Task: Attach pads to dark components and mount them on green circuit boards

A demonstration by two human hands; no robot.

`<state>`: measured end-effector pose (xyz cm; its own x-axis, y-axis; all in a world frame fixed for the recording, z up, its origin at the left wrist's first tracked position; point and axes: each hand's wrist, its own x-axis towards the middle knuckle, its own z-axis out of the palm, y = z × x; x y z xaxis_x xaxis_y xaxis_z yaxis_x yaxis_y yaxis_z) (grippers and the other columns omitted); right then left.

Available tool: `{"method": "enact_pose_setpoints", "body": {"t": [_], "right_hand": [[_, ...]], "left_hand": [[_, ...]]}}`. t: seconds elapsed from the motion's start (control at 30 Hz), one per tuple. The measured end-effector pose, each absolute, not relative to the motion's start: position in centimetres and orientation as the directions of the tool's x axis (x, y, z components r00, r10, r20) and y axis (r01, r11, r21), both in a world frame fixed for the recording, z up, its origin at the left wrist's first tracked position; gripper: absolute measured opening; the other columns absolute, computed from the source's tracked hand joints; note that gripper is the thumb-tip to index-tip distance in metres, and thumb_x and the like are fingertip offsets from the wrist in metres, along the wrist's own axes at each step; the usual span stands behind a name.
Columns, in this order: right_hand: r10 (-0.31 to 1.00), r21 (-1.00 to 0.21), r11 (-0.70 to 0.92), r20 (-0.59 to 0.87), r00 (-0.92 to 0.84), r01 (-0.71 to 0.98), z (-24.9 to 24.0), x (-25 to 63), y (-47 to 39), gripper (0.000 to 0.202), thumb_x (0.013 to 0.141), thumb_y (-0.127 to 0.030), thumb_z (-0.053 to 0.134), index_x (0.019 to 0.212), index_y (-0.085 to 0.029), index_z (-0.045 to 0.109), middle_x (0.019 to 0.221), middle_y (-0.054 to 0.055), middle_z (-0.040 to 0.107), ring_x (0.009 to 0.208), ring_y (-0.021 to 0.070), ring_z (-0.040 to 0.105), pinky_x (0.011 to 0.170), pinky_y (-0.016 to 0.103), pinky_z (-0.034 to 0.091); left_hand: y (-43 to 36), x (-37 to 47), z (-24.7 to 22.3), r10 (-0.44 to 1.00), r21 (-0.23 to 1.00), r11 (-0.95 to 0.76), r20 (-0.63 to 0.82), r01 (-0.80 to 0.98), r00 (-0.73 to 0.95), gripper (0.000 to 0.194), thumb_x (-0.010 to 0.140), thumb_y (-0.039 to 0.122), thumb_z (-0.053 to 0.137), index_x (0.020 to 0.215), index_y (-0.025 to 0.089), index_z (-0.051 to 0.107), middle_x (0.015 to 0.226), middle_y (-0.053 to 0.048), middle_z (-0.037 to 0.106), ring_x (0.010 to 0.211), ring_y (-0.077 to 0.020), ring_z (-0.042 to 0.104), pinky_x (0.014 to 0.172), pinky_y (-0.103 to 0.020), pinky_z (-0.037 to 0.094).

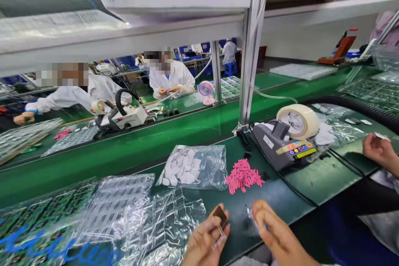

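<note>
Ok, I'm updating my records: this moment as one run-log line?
left hand: holds flat brown rectangular piece; right hand: holds blurred shiny clear item; beyond: loose pink strips, clear plastic bag of white pieces

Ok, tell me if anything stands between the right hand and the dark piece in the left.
Apart from the blurred shiny item in the right hand, nothing visible stands before the dark piece in the left hand; the gap shows only green table.

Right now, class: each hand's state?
Left hand: closed, holding a brown rectangular piece and clear plastic.
Right hand: closed on something shiny, too blurred to name.
</note>
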<state>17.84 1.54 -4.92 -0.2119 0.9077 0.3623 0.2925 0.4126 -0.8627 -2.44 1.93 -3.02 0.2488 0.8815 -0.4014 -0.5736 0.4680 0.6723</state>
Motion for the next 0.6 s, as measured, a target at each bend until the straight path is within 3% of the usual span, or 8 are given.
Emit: {"method": "enact_pose_setpoints", "body": {"t": [0.07, 0.13, 0.23, 0.33, 0.47, 0.53, 0.6], "right_hand": [[0.957, -0.872, 0.276, 0.211, -0.198, 0.405, -6.1, 18.9, 1.6, 0.029, 0.096, -0.035, 0.029, 0.073, -0.021, 0.039, 0.077, 0.001, 0.046, 0.072, 0.0141, 0.050, 0.065, 0.026, 0.046], [0.981, -0.806, 0.179, 0.100, -0.167, 0.565, -7.8, 19.7, 1.8, 0.023, 0.092, -0.025, 0.035, 0.070, -0.021, 0.041, 0.074, 0.001, 0.048, 0.070, 0.0139, 0.049, 0.064, 0.026, 0.045], [0.991, -0.700, 0.126, 0.055, -0.122, 0.703, -10.0, 20.0, 2.3, 0.017, 0.083, -0.014, 0.041, 0.067, -0.019, 0.046, 0.073, 0.003, 0.051, 0.071, 0.0179, 0.049, 0.066, 0.032, 0.043], [0.992, -0.665, 0.119, 0.043, -0.122, 0.737, -9.9, 20.1, 2.5, 0.012, 0.074, -0.008, 0.046, 0.075, -0.019, 0.052, 0.079, 0.005, 0.054, 0.076, 0.0211, 0.050, 0.070, 0.038, 0.042], [0.940, -0.746, 0.302, 0.128, -0.318, 0.594, -4.9, 20.0, 2.5, 0.032, 0.078, -0.019, 0.058, 0.108, -0.021, 0.047, 0.101, 0.006, 0.055, 0.092, 0.0197, 0.054, 0.081, 0.034, 0.045], [0.864, -0.685, 0.481, 0.266, -0.427, 0.547, -1.9, 19.6, 2.6, 0.047, 0.079, -0.033, 0.063, 0.120, -0.023, 0.043, 0.111, 0.008, 0.054, 0.101, 0.0222, 0.051, 0.087, 0.037, 0.043], [0.773, -0.535, 0.633, 0.396, -0.496, 0.559, 0.3, 19.0, 2.8, 0.045, 0.080, -0.037, 0.063, 0.120, -0.026, 0.047, 0.113, 0.008, 0.055, 0.102, 0.0238, 0.050, 0.089, 0.042, 0.039]], "left_hand": [[2.1, -2.9, -2.9, 0.885, 0.643, 0.452, -0.408, -0.619, 0.222, 0.043, 0.050, 0.044, 0.082, 0.082, 0.017, 0.074, 0.123, -0.011, 0.062, 0.119, -0.0341, 0.051, 0.104, -0.045, 0.039], [2.1, -3.2, -2.4, 0.884, 0.638, 0.452, -0.413, -0.623, 0.217, 0.040, 0.056, 0.041, 0.080, 0.086, 0.016, 0.074, 0.123, -0.013, 0.062, 0.119, -0.0342, 0.050, 0.105, -0.047, 0.037], [2.1, -2.9, -1.6, 0.882, 0.648, 0.461, -0.407, -0.606, 0.236, 0.039, 0.055, 0.041, 0.080, 0.083, 0.015, 0.074, 0.121, -0.013, 0.063, 0.117, -0.0343, 0.052, 0.104, -0.046, 0.038], [1.9, -2.1, -1.1, 0.877, 0.663, 0.480, -0.378, -0.574, 0.296, 0.039, 0.055, 0.043, 0.080, 0.083, 0.017, 0.074, 0.124, -0.012, 0.060, 0.118, -0.0329, 0.052, 0.103, -0.044, 0.038], [1.9, -0.9, -0.5, 0.859, 0.686, 0.503, -0.327, -0.526, 0.395, 0.036, 0.054, 0.043, 0.080, 0.080, 0.020, 0.074, 0.119, -0.009, 0.061, 0.112, -0.0310, 0.055, 0.102, -0.042, 0.038], [2.0, -0.4, -0.1, 0.847, 0.711, 0.503, -0.293, -0.492, 0.443, 0.035, 0.051, 0.043, 0.081, 0.077, 0.021, 0.075, 0.114, -0.008, 0.061, 0.107, -0.0288, 0.057, 0.100, -0.040, 0.039], [2.0, 0.0, 0.4, 0.834, 0.743, 0.499, -0.272, -0.446, 0.480, 0.035, 0.050, 0.044, 0.081, 0.077, 0.021, 0.075, 0.111, -0.008, 0.059, 0.106, -0.0275, 0.056, 0.098, -0.039, 0.040]]}}
